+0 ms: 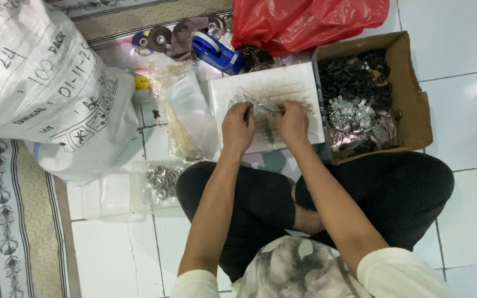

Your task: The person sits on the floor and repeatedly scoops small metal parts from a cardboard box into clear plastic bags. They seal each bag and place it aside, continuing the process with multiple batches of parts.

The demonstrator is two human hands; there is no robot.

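Observation:
I sit cross-legged on a tiled floor in front of a white tray. A small pile of silvery metal pieces lies on the tray. My left hand and my right hand both rest over that pile, fingers curled down among the pieces. What either hand pinches is hidden by the fingers. A cardboard box just right of the tray holds black parts at the back and shiny metal clips at the front.
A large white printed sack fills the upper left. Clear plastic bags lie left of the tray, a clear container with metal washers by my left knee. A blue tape dispenser and red plastic bag sit behind.

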